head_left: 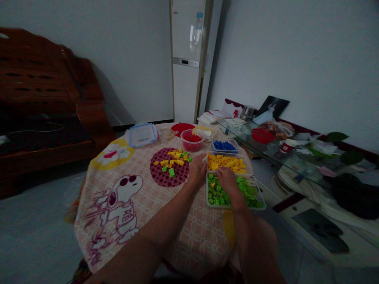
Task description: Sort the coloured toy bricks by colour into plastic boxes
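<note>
Loose bricks (172, 162) lie on the tablecloth (166, 213), left of the brick-filled trays (211, 205) and before a tub (192, 148).

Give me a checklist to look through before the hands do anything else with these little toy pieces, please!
1. Red pieces inside the round tub: ok.
2. Blue pieces inside a box of their own: ok.
3. Only green in the box of green pieces: not ok, a yellow piece lies among them.
4. Every piece in a container: not ok, loose yellow pieces and loose green pieces lie on the tablecloth.
5. Right hand holding nothing: cannot tell, its fingertips are hard to see.
6. Left hand touching the yellow pieces' box: cannot tell.
</note>
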The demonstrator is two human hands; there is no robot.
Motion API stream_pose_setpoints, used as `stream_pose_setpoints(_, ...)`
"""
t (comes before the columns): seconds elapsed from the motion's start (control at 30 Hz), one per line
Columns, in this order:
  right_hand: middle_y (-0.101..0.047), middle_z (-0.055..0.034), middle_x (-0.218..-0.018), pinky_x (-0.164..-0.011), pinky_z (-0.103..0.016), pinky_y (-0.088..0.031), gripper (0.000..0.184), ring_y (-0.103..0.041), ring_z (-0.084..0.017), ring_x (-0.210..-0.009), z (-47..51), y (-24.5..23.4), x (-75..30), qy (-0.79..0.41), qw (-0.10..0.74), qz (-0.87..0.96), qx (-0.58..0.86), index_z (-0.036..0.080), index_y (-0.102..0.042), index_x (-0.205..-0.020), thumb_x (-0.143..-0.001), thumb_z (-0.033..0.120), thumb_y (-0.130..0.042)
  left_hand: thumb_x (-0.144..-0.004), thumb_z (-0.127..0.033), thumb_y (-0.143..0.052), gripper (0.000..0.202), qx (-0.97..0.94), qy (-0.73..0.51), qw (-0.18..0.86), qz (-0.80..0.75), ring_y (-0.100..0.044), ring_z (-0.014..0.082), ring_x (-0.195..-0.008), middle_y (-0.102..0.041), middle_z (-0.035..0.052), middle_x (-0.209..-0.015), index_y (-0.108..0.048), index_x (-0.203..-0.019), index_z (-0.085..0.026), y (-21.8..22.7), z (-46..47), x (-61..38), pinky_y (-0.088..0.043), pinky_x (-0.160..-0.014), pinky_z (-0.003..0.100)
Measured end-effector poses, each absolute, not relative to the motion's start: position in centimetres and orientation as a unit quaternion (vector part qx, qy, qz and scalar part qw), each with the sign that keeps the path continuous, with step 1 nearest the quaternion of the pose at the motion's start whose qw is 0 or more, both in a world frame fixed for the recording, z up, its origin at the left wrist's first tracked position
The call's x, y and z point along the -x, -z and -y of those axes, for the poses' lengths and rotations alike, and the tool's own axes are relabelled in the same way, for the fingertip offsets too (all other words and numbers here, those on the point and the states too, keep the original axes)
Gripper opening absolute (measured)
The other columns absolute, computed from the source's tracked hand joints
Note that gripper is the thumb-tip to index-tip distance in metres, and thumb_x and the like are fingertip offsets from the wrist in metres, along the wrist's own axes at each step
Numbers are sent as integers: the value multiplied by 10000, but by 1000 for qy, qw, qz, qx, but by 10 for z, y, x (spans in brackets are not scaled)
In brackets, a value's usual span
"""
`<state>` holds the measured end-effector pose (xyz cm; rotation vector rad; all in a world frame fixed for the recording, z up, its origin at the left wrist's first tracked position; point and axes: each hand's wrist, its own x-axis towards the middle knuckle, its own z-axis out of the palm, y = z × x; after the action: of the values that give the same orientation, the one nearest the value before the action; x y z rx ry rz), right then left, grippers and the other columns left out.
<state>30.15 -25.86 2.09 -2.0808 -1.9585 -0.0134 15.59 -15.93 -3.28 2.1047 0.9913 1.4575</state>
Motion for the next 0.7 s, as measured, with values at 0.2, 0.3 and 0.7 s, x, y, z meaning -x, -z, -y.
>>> stream_pose_setpoints(0.2, -748, -130, -987, -806, -284, -383, 253, -633, -206, -900, 258, -21, -301, 6, 137, 672, 728, 143, -741, -895, -974, 140, -501, -916, -216, -544, 404, -715, -485, 92, -494, -574, 285, -1317, -669, 153, -1361, -651, -1299, -147, 12, 117, -115, -399, -1180, 459)
stream_pose_setpoints(0.3, -748, -131, -981, -804, -286, -385, 256, -634, -209, -899, 258, -22, -300, 8, 133, 672, 728, 142, -740, -885, -977, 147, -501, -946, -256, -533, 425, -702, -381, 68, -598, -568, 304, -1332, -653, 196, -1375, -642, -1324, -96, -8, 91, -92, -394, -1174, 435)
stream_pose_setpoints(0.7, -736, -115, -951, -788, -279, -369, 269, -624, -195, -876, 258, -22, -300, 15, 136, 672, 728, 150, -737, -872, -983, 155, -493, -1021, -313, -442, 390, -767, -140, 81, -621, -695, 318, -1140, -721, 203, -1245, -706, -1259, -154, -10, 92, -81, -539, -921, 386)
